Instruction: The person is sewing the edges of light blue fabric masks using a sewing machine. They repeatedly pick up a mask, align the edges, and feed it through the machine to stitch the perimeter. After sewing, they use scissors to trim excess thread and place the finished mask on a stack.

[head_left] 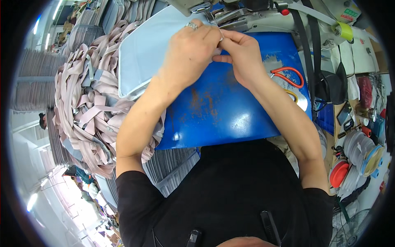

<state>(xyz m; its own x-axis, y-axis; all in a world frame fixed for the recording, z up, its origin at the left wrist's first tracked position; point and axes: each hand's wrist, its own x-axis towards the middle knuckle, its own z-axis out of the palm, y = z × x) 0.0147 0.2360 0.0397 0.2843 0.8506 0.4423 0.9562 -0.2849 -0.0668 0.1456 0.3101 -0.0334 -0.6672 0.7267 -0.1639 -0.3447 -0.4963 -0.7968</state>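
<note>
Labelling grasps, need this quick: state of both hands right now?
Left hand: fingers curled, over the pale-blue flat panel; hold can't be told.
Right hand: fingers bent in against the left's; hold can't be told.

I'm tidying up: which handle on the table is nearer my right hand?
The red handle; the yellow handle lies farther from your right hand, toward you.

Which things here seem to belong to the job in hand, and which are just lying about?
Seemingly in the job:
light-blue panel, behind the left hand in view
sewing machine, at the top
blue work surface, below both hands

Seemingly lying about:
red-handled scissors, untouched
pinkish straps, heaped at left
red round item, far right
</note>
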